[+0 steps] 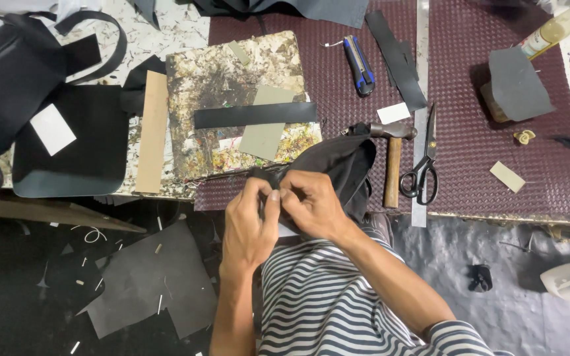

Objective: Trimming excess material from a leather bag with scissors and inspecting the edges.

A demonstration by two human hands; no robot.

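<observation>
A piece of black fabric [344,165] droops over the near edge of the worktable, just in front of my body. My left hand [249,221] and my right hand [315,207] meet at its near corner, fingers pinched together on the black fabric's folded edge. Behind them, a paint-stained board [219,79] carries a black strip [255,115] and a grey card piece [265,132].
A wooden-handled hammer [392,161], black scissors [425,168], a metal ruler [421,79] and a blue utility knife [359,64] lie on the maroon mat [470,151]. Black bag panels [70,142] sit at left. Scraps litter the floor [140,277].
</observation>
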